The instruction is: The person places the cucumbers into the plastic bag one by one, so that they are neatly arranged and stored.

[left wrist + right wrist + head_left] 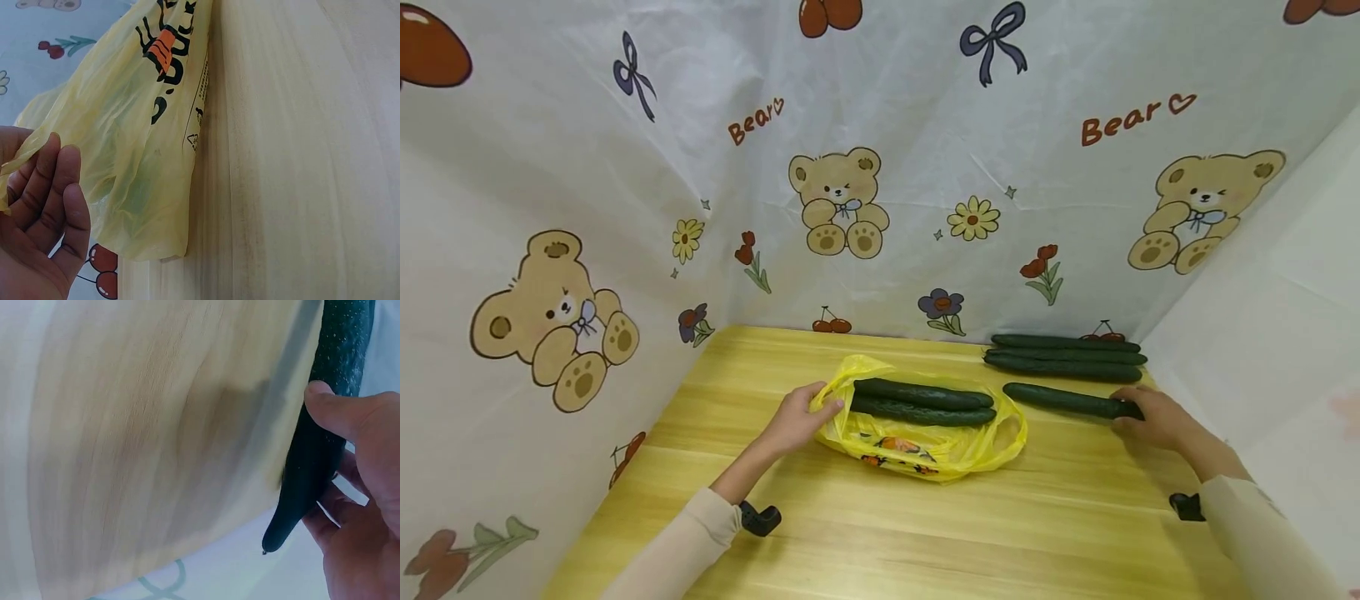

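A yellow plastic bag point(955, 462) lies on the table with its mouth spread, and two dark green cucumbers point(917, 393) rest inside it. My left hand point(801, 414) pinches the bag's edge at its left end; the left wrist view shows the thin film point(144, 156) hanging from the fingers, printed in black and orange. To the right of the bag, my right hand point(1157, 415) grips another cucumber point(1060, 398) near its right end. In the right wrist view the thumb lies across that cucumber point(315, 444), with fingers behind it.
Several more cucumbers point(1063, 358) lie side by side at the back right of the wooden table point(880, 542). A sheet printed with bears point(842, 204) hangs behind and on the left; a white wall point(1277, 333) stands at the right.
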Motion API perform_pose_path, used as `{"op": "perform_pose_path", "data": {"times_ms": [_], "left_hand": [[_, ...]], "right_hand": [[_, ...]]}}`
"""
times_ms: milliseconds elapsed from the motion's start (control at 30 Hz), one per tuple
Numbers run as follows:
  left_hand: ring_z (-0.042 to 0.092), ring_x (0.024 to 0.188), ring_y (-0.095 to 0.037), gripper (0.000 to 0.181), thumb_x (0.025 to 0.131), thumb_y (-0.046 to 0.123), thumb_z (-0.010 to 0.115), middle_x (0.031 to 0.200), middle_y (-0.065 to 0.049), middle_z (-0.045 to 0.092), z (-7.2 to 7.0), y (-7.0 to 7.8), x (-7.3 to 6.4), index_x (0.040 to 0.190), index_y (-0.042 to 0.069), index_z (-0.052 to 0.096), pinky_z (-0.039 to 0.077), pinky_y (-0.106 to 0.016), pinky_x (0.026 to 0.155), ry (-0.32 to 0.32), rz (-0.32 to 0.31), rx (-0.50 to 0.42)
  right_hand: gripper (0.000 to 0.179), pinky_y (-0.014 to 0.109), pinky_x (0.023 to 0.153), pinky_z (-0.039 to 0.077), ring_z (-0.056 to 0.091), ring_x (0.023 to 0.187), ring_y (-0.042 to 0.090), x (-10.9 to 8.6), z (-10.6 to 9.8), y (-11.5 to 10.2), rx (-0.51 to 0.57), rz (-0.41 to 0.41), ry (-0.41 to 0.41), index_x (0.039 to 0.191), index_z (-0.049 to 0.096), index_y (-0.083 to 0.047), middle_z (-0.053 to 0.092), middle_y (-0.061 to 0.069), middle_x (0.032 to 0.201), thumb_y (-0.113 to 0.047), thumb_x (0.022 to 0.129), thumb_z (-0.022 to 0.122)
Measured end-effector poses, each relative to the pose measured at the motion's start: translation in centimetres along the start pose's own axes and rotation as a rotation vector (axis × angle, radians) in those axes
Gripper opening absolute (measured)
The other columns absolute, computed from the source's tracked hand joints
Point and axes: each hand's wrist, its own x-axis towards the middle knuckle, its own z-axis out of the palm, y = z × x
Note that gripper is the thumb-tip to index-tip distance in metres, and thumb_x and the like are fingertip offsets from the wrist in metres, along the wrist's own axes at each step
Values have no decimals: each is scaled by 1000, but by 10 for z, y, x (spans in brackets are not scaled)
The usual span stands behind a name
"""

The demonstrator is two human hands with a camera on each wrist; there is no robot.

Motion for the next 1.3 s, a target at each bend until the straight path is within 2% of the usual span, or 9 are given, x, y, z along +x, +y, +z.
{"op": "perform_pose_path", "data": {"times_ms": [133,267,433,567,767,900,1033,1200,1300], "left_hand": [[48,60,-11,33,109,43,65,75,-1,56,0,-1,-1,123,13,69,47,-28,64,11,-6,13],[43,57,-10,32,109,42,64,71,0,50,0,-2,-2,118,12,69,44,-28,62,20,1,20],[48,60,-11,36,109,41,64,76,-2,58,-1,-1,-5,129,11,69,47,-27,63,22,-11,10],[52,63,-12,40,109,42,64,82,-4,63,-2,0,-6,133,10,68,48,-28,64,20,-11,5],[56,69,-10,48,109,45,64,89,-6,68,0,0,-3,141,9,65,51,-28,74,22,2,13],[58,73,-11,48,109,46,64,93,-6,69,1,1,-1,140,10,66,51,-29,76,25,7,13],[56,71,-12,46,109,45,64,88,-4,66,1,3,0,140,10,66,50,-28,74,23,3,19],[52,65,-13,44,109,44,65,82,-5,62,1,3,2,136,10,67,49,-29,67,14,18,3],[52,65,-12,43,109,44,65,82,-3,61,1,3,3,135,10,67,49,-29,68,9,27,1]], "right_hand": [[42,67,90,55,69,105,50,-6,-4,-8,-1,-62,67,131,67,6,70,31,122,-11,95,81],[42,68,89,53,68,104,50,-9,-8,-16,10,-88,135,130,69,4,71,28,119,-10,94,83],[42,68,88,52,67,101,47,-7,-14,-27,9,-111,185,130,69,1,70,26,117,-11,93,84],[42,66,88,50,64,100,44,-8,-15,-34,9,-88,169,132,68,1,68,25,117,-12,95,82],[41,60,88,46,62,99,41,-16,-14,-35,-33,-77,228,132,67,1,66,25,116,-13,96,81],[42,60,89,45,61,101,45,-22,-21,-40,-26,-71,269,133,66,3,65,28,118,-12,97,80],[41,61,84,48,64,100,46,-27,-30,-47,-11,-100,305,132,67,4,67,29,118,-11,96,80],[42,56,79,50,63,91,33,-27,-37,-59,-19,-146,347,132,68,1,68,21,112,-10,95,82],[42,49,76,48,58,88,23,-26,-40,-70,-30,-165,356,133,68,-2,68,14,108,-10,94,82]]}}
